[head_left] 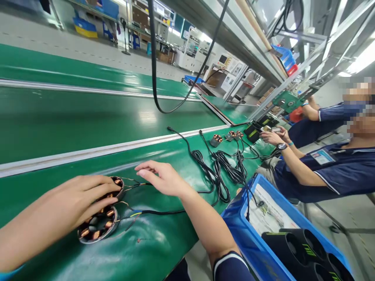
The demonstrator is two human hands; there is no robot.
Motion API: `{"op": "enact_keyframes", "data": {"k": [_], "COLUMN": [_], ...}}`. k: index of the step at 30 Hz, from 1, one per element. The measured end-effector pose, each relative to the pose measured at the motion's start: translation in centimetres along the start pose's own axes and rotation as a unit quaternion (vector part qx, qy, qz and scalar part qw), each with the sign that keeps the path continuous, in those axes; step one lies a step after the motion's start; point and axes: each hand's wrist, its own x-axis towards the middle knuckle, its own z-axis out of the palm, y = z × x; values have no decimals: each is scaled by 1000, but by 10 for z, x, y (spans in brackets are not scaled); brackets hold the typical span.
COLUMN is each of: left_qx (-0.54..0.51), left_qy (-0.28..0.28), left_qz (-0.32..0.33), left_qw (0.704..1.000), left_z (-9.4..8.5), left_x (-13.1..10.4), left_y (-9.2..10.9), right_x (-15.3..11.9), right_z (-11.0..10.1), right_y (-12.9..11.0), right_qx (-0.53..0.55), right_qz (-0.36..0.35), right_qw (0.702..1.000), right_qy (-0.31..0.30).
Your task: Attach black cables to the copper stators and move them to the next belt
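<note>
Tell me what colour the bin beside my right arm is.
Blue. The bin shows best in the head view, low on the right, beside the right hand's forearm.

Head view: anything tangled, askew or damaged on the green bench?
Nothing looks damaged. The black cables lie in a loose heap mid-bench. The left hand rests on two round copper-wound stators; the right hand hovers open above their leads.

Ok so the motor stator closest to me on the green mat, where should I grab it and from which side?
Judging by its pose, take the near stator by its round metal rim, from above. It lies flat on the green mat, coils up, so opposite edges are free. Come from the near side: the left hand covers its far edge and the wires leave to the right.
</note>
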Motion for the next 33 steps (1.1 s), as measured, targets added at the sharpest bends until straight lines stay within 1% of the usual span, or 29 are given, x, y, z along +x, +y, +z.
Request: {"op": "enact_keyframes", "data": {"k": [1,3,5,6,8,10,12,14,16,19,21,24,27,30,33], "left_qx": [9,17,5,-6,-30,-49,-64,-78,-95,-133,-161,-186,-174,-118,-77], "left_qy": [-11,-22,-22,-22,-30,-50,-77,-108,-132,-143,-142,-125,-71,-11,6], "left_qz": [22,52,44,37,22,21,28,28,13,-27,-49,-63,-56,-38,-13], "left_qw": [1000,998,999,999,999,997,995,991,987,980,976,972,981,992,997], "left_z": [1,5,8,8,6,0,-7,-12,-15,-19,-21,-24,-26,-25,-19], "left_x": [2,1,-2,-3,-2,3,9,13,16,17,18,20,22,27,33], "left_y": [-1,-1,0,0,3,6,8,10,11,13,15,19,23,27,30], "right_x": [4,8,7,6,6,6,8,9,10,10,9,4,-4,-11,-14], "right_z": [4,13,20,23,26,28,30,32,33,32,31,24,12,-1,-8], "right_y": [6,20,32,36,39,37,32,28,25,26,28,30,27,25,24], "right_qx": [-3,31,94,125,188,258,322,367,389,396,395,372,336,251,136], "right_qz": [18,61,101,115,133,154,189,225,246,254,244,213,161,101,67], "right_qw": [1000,995,983,977,966,951,927,902,887,881,883,901,926,959,984], "right_qy": [-22,-76,-118,-129,-119,-78,-40,-19,-19,-54,-73,-71,-69,-87,-90]}}
